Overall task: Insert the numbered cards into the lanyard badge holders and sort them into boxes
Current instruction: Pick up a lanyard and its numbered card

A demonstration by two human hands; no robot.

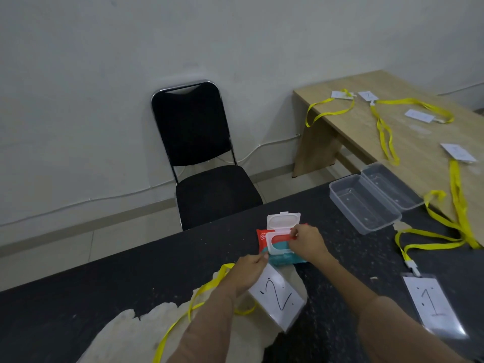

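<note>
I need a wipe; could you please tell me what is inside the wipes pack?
The wipes pack has its lid up; the right hand covers part of the opening, so contents are unclear.

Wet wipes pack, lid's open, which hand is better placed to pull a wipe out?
Right, probably. The right hand pinches at the opening of the wet wipes pack, under the raised lid; the left hand holds the pack's near corner, steadying it.

Dim, flat indoor light; soft, wide-angle-warped edges.
</note>
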